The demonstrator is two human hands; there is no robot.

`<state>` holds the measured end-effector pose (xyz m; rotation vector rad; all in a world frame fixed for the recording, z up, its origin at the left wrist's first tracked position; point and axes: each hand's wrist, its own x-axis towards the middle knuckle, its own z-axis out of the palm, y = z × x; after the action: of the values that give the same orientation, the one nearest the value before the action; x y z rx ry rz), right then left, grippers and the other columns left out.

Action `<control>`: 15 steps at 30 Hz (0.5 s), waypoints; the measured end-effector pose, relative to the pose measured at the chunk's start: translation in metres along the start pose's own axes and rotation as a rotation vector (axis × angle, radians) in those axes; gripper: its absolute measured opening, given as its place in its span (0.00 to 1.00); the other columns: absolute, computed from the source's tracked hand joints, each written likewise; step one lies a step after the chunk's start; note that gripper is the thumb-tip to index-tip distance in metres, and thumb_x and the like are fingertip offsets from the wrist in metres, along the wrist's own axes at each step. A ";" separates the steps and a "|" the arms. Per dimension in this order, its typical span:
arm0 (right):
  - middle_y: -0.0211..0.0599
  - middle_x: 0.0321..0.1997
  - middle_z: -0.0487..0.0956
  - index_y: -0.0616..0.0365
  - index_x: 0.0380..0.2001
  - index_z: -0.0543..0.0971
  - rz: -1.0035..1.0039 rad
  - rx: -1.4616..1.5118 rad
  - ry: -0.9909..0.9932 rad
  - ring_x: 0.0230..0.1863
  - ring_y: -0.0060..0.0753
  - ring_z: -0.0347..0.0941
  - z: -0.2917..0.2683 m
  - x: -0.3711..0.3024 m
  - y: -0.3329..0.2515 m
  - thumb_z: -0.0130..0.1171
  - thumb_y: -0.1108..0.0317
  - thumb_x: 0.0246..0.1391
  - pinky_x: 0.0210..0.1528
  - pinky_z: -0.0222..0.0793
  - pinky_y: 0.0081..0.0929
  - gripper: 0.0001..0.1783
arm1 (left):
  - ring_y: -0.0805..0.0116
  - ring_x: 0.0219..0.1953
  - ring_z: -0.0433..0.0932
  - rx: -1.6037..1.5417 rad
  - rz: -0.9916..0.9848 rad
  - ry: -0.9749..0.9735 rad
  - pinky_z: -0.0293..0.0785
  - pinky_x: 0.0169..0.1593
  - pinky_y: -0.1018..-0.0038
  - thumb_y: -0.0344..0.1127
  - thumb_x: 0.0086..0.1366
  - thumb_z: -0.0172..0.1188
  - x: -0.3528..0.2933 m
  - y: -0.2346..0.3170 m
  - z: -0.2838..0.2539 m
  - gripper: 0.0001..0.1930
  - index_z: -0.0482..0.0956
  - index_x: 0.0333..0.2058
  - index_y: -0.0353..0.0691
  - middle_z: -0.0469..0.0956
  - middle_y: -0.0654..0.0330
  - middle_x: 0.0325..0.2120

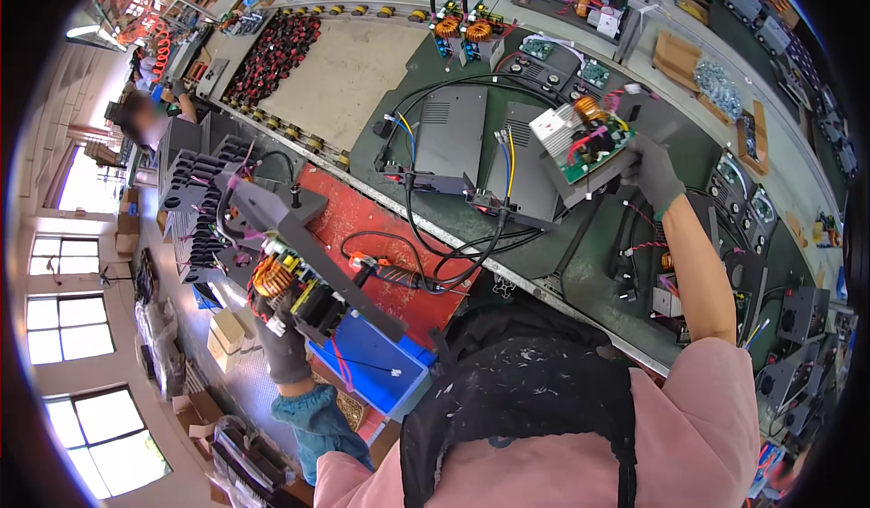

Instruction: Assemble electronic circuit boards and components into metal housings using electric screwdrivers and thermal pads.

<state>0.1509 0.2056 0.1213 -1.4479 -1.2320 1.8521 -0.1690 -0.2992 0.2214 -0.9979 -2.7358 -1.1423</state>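
From my end, the circuit assembly (308,292) partly hides the left hand (287,356); a distant person's head (141,118) is blurred; the lower edge cuts the pink shirt (535,472).

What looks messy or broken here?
The black cables look messy: they overlap and loop across the table edge instead of lying neatly. The black apron has pale flecks; I can't tell whether that's damage.

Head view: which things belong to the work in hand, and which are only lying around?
Seemingly in the work:
circuit board with silver heatsink, in the right hand
coil-bearing board assembly, at the left hand

Probably just lying around:
red-and-black parts
cardboard boxes
orange-and-black tool, unheld
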 end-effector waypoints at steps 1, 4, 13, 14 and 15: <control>0.32 0.20 0.74 0.55 0.27 0.75 0.016 -0.005 -0.004 0.14 0.24 0.70 0.011 0.011 -0.005 0.53 0.58 0.52 0.15 0.68 0.27 0.11 | 0.64 0.45 0.75 -0.258 -0.109 -0.023 0.69 0.50 0.70 0.36 0.65 0.56 0.016 0.034 0.015 0.18 0.71 0.49 0.32 0.75 0.55 0.43; 0.30 0.17 0.72 0.54 0.25 0.75 0.054 -0.148 -0.174 0.12 0.24 0.68 0.046 0.038 -0.019 0.54 0.57 0.51 0.15 0.67 0.27 0.12 | 0.70 0.44 0.75 -0.503 -0.246 -0.136 0.70 0.49 0.73 0.41 0.63 0.59 0.046 0.052 0.037 0.24 0.69 0.52 0.32 0.76 0.59 0.43; 0.32 0.22 0.75 0.60 0.39 0.75 0.091 -0.835 -0.346 0.15 0.25 0.70 0.132 0.021 -0.047 0.56 0.53 0.55 0.18 0.67 0.21 0.20 | 0.71 0.45 0.75 -0.518 -0.226 -0.309 0.70 0.49 0.73 0.39 0.62 0.62 0.140 0.071 0.107 0.22 0.72 0.50 0.32 0.76 0.61 0.42; 0.44 0.28 0.78 0.63 0.38 0.77 -0.194 -1.041 -0.372 0.31 0.35 0.78 0.137 0.010 -0.058 0.56 0.50 0.54 0.36 0.73 0.32 0.24 | 0.71 0.43 0.75 -0.584 -0.248 -0.323 0.70 0.48 0.74 0.38 0.61 0.62 0.149 0.071 0.110 0.21 0.73 0.49 0.31 0.76 0.60 0.42; 0.46 0.30 0.78 0.63 0.40 0.77 -0.322 -0.936 -0.425 0.35 0.36 0.77 0.142 -0.001 -0.061 0.57 0.50 0.54 0.39 0.72 0.32 0.24 | 0.71 0.42 0.75 -0.652 -0.266 -0.332 0.71 0.46 0.75 0.37 0.61 0.62 0.159 0.075 0.114 0.20 0.73 0.48 0.30 0.76 0.60 0.41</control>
<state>0.0091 0.1836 0.1795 -1.1305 -2.5979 1.4304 -0.2283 -0.0983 0.2246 -0.9422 -2.8523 -2.1906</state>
